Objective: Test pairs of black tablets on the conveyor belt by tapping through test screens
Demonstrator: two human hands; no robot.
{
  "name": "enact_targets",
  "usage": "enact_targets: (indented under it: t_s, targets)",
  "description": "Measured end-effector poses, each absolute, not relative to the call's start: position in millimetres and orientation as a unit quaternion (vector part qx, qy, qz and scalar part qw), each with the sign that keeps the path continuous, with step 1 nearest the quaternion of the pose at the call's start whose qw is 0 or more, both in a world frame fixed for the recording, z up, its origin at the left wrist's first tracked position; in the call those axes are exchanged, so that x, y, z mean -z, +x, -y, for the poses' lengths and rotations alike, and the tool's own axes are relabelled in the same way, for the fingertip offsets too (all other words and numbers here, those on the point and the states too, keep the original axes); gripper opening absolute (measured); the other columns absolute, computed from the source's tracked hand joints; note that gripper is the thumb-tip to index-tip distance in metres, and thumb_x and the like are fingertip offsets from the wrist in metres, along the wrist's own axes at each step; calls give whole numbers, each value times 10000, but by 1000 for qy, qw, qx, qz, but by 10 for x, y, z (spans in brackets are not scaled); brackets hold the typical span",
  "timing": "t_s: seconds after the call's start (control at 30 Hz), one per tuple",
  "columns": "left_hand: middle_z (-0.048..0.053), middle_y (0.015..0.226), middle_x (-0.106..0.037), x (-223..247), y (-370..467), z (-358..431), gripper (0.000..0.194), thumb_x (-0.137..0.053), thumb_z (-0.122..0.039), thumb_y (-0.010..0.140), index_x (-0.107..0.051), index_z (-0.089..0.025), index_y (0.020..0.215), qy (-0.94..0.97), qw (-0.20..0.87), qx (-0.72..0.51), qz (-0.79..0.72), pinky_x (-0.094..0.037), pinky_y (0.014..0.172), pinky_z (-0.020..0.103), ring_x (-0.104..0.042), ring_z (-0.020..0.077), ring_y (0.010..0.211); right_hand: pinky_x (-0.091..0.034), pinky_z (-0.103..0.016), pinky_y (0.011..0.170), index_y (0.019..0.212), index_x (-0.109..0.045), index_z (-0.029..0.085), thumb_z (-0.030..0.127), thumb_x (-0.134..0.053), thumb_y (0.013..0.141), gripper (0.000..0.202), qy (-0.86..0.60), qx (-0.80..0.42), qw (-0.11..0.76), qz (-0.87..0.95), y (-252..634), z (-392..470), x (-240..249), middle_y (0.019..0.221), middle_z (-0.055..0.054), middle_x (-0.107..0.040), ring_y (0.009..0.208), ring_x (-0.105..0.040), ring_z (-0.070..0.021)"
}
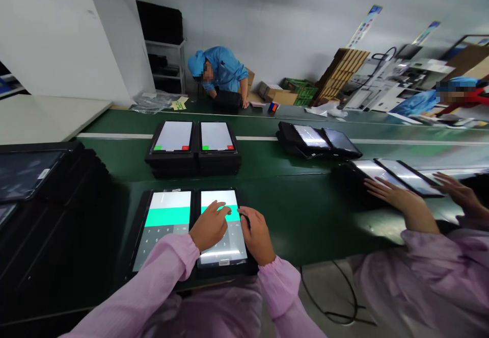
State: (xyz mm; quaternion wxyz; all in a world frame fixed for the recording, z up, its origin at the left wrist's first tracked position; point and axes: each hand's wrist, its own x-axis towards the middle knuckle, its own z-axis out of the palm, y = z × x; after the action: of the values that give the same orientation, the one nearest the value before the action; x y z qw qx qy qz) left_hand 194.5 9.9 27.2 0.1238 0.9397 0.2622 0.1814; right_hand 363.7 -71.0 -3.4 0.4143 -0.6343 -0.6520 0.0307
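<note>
Left tablet [167,218] and right tablet [231,251], both lit, lie in 1 row at near edge of green table [301,226]. Left hand [210,225] over right tablet, fingers loosely apart. Right hand [259,233] at its right edge; cannot tell if clamped.

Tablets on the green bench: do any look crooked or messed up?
The farther pair of tablets on the right looks crooked, slanting, while the pair with green and red corners sits straighter. I can't see any cracks.

The hands [211,226] could pass rightward over bare green bench [301,221], but tablet stacks [215,136] block straight ahead.
</note>
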Motion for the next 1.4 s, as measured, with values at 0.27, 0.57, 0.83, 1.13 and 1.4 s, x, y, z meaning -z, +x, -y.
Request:
enact_targets:
  t_s: [0.27, 0.57, 0.83, 1.13, 1.4]
  targets:
    - [102, 1163, -658, -225, 1953, -75, 413, -407, -37, 829, -564, -171, 1187, 934, 128, -187, -275, -342, 1162, 535, -471, 266, 1326, -477, -458, 953, 1176, -605, 187, 184, -377, 957, 316, -634, -21, 420, 649, 3595, 695, 72, 1143, -115, -663, 1094, -597, -254]
    - [78, 1188, -651, -374, 1632, 18, 374, -408, -54, 849, -567, -183, 1162, 906, 146, -216, -334, -351, 1160, 526, -470, 263, 1316, -470, -477, 990, 1186, -591, 178, 198, -383, 981, 293, -647, -43, 418, 636, 3596, 789, 56, 1173, -119, -646, 1143, -567, -258]
    - [64, 1188, -655, -410, 1164, 242, 405, -417, -66, 844, -538, -205, 1203, 883, 165, -215, -384, -350, 1163, 532, -456, 257, 1340, -471, -455, 1011, 1223, -581, 199, 209, -393, 1002, 290, -609, -105, 409, 672, 3264, 1014, 12, 1206, -107, -630, 1182, -549, -250]
    - [58, 1230, -642, -241, 1199, 345, 452, -412, -38, 833, -527, -206, 1236, 895, 181, -198, -356, -287, 1203, 535, -413, 243, 1381, -412, -546, 1073, 1270, -552, 173, 198, -369, 995, 331, -620, -72, 367, 690, 3244, 906, 68, 1242, -135, -615, 1248, -507, -277]
    - [82, 1349, -565, -436, 661, 224, 413, -409, -181, 901, -512, -218, 1299, 820, 221, -254, -464, -299, 1180, 545, -405, 261, 1387, -397, -556, 1092, 1248, -564, 165, 220, -356, 997, 330, -635, -60, 374, 673, 3347, 767, 118, 1206, -143, -630, 1248, -513, -274]
